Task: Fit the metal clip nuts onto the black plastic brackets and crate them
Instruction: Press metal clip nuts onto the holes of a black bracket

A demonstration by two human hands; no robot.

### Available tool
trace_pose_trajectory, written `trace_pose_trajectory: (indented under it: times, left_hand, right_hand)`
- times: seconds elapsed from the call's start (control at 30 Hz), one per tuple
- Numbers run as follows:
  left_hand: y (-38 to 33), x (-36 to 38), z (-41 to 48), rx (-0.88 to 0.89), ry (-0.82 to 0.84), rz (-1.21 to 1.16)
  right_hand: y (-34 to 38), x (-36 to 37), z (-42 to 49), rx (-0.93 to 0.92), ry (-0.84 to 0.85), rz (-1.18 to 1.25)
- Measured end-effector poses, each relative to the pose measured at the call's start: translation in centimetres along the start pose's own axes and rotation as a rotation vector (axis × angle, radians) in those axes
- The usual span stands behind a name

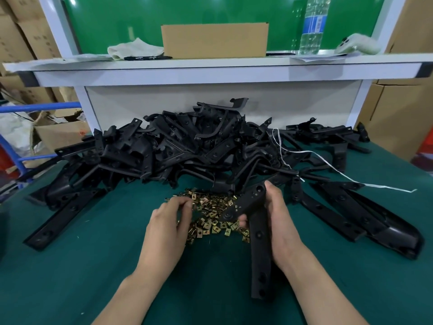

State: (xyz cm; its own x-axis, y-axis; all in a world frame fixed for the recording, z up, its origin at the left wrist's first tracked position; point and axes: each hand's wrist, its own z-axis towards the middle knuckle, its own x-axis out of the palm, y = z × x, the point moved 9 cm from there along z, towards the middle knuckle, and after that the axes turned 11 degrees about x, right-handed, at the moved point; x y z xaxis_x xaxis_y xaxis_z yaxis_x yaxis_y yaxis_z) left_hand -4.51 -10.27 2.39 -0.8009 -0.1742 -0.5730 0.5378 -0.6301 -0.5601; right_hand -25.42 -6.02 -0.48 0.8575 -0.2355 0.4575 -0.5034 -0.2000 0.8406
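Observation:
A heap of brass-coloured metal clip nuts (pixel 212 214) lies on the green table mat (pixel 82 277) in front of me. Behind it rises a big pile of black plastic brackets (pixel 178 146). My right hand (pixel 278 221) grips one angled black bracket (pixel 256 240), its short arm pointing up and left over the nuts, its long arm running down toward me. My left hand (pixel 171 216) rests on the left side of the nut heap, fingers curled into the nuts; whether it pinches one is hidden.
Long black brackets lie at left (pixel 63 216) and right (pixel 365 214) of the heap. A white string (pixel 328 165) trails over the pile. The shelf (pixel 210 66) above carries a cardboard box (pixel 214 39), a cloth, a water bottle (pixel 312 26) and a phone.

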Motion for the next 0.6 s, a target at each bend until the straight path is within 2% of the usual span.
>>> trace_pose_trajectory:
  times: [0.13, 0.23, 0.43, 0.6]
  left_hand:
    - [-0.2, -0.1, -0.1, -0.127, -0.111, -0.346]
    - [-0.8, 0.3, -0.1, -0.173, -0.127, -0.527]
    - [-1.6, 1.0, 0.0, -0.212, -0.058, -0.738]
    - [-1.8, 1.1, 0.0, -0.211, -0.046, -0.781]
  right_hand:
    - [-0.1, 0.5, -0.1, 0.001, -0.003, 0.006]
    - [0.1, 1.2, -0.3, -0.007, -0.009, -0.023]
    - [0.0, 1.7, -0.5, -0.037, 0.008, -0.097]
    - [-0.1, 1.7, -0.2, -0.044, -0.005, -0.124]
